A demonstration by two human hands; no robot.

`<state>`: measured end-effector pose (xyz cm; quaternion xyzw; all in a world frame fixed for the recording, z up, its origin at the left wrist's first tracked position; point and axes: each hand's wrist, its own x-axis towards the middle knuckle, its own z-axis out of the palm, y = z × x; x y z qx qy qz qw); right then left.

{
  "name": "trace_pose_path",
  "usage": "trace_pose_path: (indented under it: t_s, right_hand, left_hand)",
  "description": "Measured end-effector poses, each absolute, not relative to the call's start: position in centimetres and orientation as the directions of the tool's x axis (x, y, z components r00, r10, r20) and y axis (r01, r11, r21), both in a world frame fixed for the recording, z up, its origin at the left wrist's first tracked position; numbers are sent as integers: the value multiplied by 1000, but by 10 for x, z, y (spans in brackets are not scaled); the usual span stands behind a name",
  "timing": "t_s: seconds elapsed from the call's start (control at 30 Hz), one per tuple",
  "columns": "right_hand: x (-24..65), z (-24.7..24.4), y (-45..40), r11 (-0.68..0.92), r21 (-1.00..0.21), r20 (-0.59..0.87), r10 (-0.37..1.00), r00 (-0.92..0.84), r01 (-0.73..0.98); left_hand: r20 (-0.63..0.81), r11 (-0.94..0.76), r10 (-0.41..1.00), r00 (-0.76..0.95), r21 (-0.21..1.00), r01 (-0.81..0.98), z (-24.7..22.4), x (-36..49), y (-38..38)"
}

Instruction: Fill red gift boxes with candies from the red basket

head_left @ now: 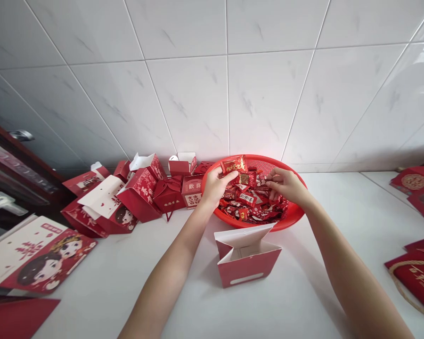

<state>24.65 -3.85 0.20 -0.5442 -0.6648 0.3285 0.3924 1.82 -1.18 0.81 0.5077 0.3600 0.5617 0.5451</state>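
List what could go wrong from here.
The open red-and-white paper box stands between the forearms, so either might knock it over. The shiny red-wrapped sweets in the left hand could slip, as they seem held mainly by the fingertips, perhaps dropping back into the round red plastic basket.

Ok so most of the left hand (215,188)'s fingers are tucked behind the gold-lettered candy packet (234,165), and the right hand (289,187)'s fingertips kinda get lost among the candy wrappers (248,198), so can't tell if they're gripping one. Both forearms (173,263) run off the bottom edge. Lower left, some red cardboard (17,315) gets chopped off, and the rope-handled red bag (419,278) is clipped on the right. Wrapper fine print? Way too tiny to read.
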Motion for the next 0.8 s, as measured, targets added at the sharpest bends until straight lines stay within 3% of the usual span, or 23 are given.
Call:
trace_pose_path:
  t_s: [0.23, 0.37, 0.47, 0.7, 0.8]
  right_hand:
    - [248, 6, -38, 298, -918, 301, 953, -28, 262]
    - [247, 6, -39, 385, -809, 466, 881, 84, 444]
    - [246, 7, -42, 455, -671, 584, 810, 39, 585]
    - [241, 14, -49, 520, -546, 638, 766, -75, 657]
    - [239, 15, -50, 519, -589, 661, 751, 0, 619]
  left_hand:
    - [171, -144, 981, 93, 957, -251, 8, 18, -11]
    - [167, -153, 985, 44, 963, -220, 7, 18, -9]
    - [162, -156, 987, 8, 966, -208, 7, 18, -9]
    - [174, -168, 985, 9, 961, -218, 7, 18, -9]
    - [174, -170, 985, -4, 958, -230, 6, 18, -8]
